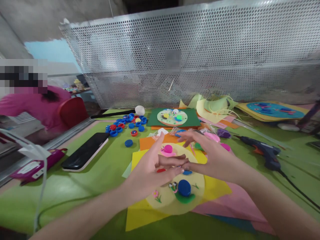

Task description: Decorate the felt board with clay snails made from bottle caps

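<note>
My left hand (150, 168) is over a cream paper disc (175, 205), its fingers stretched out and apart. From the other side my right hand (208, 151) meets it, fingers spread, with a fingertip touching the left fingers. Whether something tiny lies between the touching fingertips cannot be made out. Below them on the disc is a snail with a blue bottle-cap shell (184, 188), a green clay body and googly eyes. A pink snail (168, 149) sits at the disc's far side, a pink clay flower (155, 194) near its front. Red and blue pieces are partly hidden by my fingers.
Yellow paper (140, 216) lies beneath the disc. Blue and red bottle caps (118, 130) and a phone (86, 151) are left; a glue gun (265, 150) with a trailing cord is right. Behind stand a decorated disc (172, 117) and a perforated metal panel (200, 50). A person in pink (35, 106) sits far left.
</note>
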The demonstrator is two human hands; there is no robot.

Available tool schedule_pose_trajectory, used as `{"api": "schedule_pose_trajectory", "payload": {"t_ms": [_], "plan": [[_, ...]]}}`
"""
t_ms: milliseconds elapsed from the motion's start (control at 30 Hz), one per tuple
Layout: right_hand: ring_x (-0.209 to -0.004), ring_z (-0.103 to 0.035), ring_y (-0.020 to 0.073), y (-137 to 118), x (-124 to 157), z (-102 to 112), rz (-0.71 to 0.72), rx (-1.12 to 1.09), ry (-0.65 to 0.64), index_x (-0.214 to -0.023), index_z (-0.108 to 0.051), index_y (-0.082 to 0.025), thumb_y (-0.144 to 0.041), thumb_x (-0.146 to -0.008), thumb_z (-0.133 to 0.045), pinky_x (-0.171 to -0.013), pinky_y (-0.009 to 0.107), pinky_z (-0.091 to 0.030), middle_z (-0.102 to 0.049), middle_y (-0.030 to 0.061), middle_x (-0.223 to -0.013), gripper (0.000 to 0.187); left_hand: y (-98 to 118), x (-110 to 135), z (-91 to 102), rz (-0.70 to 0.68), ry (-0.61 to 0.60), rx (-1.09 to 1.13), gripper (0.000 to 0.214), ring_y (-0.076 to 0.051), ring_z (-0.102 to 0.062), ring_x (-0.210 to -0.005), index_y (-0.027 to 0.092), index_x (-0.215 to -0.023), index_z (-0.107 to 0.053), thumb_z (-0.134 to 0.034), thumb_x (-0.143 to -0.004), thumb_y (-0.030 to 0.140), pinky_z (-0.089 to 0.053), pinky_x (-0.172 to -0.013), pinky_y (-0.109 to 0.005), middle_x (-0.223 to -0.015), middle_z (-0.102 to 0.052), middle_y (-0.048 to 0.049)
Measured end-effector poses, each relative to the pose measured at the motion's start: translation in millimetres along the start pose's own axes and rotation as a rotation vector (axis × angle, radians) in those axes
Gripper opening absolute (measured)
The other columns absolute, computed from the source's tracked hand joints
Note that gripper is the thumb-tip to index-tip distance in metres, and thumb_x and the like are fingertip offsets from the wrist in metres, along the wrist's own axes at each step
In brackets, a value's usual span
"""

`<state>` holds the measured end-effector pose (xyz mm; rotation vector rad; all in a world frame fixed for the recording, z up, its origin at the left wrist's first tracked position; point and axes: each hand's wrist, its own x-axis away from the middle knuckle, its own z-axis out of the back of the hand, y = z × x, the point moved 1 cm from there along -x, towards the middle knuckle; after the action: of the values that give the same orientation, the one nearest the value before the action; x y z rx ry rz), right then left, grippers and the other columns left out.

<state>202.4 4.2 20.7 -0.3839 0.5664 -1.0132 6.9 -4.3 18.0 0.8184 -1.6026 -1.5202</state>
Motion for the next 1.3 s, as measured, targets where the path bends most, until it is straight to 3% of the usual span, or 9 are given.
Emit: {"api": "schedule_pose_trajectory", "payload": {"t_ms": [267, 467, 700, 1000, 1133, 1300], "plan": [[-0.112, -0.05, 0.0242, -11.3, 0.3, -9.7, -0.035, -0.051, -0.072, -0.128, -0.038, -0.034, -0.031, -0.068, -0.065, -0.085, 0.04, -0.046, -0.048, 0.0013, -0.131, 0.065, -4.5, 2.3, -7.1, 0.015, -0.079, 0.064, 0.106, -0.02, -0.056, -0.116, 0.02, -0.143, 0.013, -0.07, -0.078, 0.021, -0.044, -0.096, -0.037, -0.109, -0.069, -0.0102], [-0.106, -0.052, 0.0204, -4.6, 0.3, -1.8, 0.006, -0.061, -0.008, -0.126, -0.04, -0.033, -0.038, -0.07, -0.066, -0.085, 0.037, -0.046, -0.055, 0.0012, -0.117, 0.061, 1.8, 0.2, -4.5, 0.017, 0.041, 0.098, 0.113, -0.025, -0.063, -0.104, 0.022, -0.145, 0.005, -0.079, -0.068, 0.019, -0.056, -0.075, -0.031, -0.096, -0.073, -0.0087], [-0.108, -0.051, 0.0211, 1.0, 0.3, -2.5, 0.009, -0.096, -0.029, -0.131, -0.035, -0.035, -0.049, -0.071, -0.067, -0.088, 0.04, -0.046, -0.053, 0.0035, -0.12, 0.07, 2.6, -0.9, -2.7, 0.0, 0.095, 0.116, 0.109, -0.026, -0.069, -0.088, 0.019, -0.145, -0.004, -0.079, -0.067, 0.018, -0.054, -0.069, -0.03, -0.082, -0.075, -0.0073], [-0.104, -0.054, 0.0213, -9.1, 0.7, -1.7, 0.028, -0.178, -0.012, -0.123, -0.045, -0.033, -0.054, -0.063, -0.072, -0.085, 0.037, -0.048, -0.055, 0.0022, -0.119, 0.069, -2.2, -3.4, -6.3, -0.01, 0.072, 0.311, 0.099, -0.022, -0.071, -0.079, 0.018, -0.142, -0.024, -0.081, -0.062, 0.023, -0.051, -0.07, -0.028, -0.066, -0.074, -0.0022], [-0.101, -0.057, 0.0197, -15.0, 2.1, 0.7, 0.171, -0.199, 0.041, -0.119, -0.05, -0.032, -0.049, -0.07, -0.069, -0.083, 0.034, -0.049, -0.06, 0.0016, -0.114, 0.055, -6.7, -5.3, -5.3, 0.054, 0.097, 0.343, 0.087, -0.015, -0.065, -0.057, 0.019, -0.134, -0.039, -0.083, -0.059, 0.029, -0.046, -0.055, -0.023, -0.063, -0.073, -0.0009], [-0.098, -0.061, 0.0176, -20.5, 3.3, -0.5, 0.222, -0.202, 0.125, -0.105, -0.061, -0.027, -0.03, -0.085, -0.055, -0.085, 0.033, -0.049, -0.067, 0.0006, -0.102, 0.021, -9.1, -6.7, -3.7, 0.036, 0.095, 0.419, 0.085, -0.01, -0.058, -0.049, 0.017, -0.133, -0.042, -0.083, -0.059, 0.028, -0.043, -0.055, -0.022, -0.054, -0.067, 0.0028]]}}
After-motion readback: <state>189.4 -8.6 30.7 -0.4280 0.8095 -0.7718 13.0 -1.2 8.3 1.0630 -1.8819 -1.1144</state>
